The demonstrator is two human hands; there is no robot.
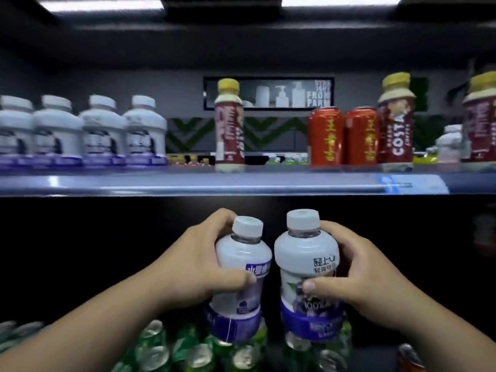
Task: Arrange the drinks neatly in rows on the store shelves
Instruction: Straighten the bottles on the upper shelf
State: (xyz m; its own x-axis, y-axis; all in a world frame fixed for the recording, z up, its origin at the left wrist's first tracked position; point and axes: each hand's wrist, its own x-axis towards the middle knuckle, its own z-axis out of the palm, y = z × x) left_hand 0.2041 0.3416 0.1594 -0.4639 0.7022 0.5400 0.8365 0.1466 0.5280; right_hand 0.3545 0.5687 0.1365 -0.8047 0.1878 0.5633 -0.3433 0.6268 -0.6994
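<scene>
My left hand [193, 264] grips a white bottle with a purple base [239, 299], tilted slightly right. My right hand [365, 272] grips a matching white bottle [306, 264], held upright beside it. Both bottles hang below the upper shelf edge [214, 183], above green bottles. On the upper shelf at the left stands a row of several matching white bottles [80, 132].
On the upper shelf stand a lone Costa coffee bottle [229, 124], two red cans [343, 135], and two more Costa bottles [396, 122] at the right. Green bottles [161, 350] fill the lower shelf beneath my hands. A red can [410, 358] sits at the bottom right.
</scene>
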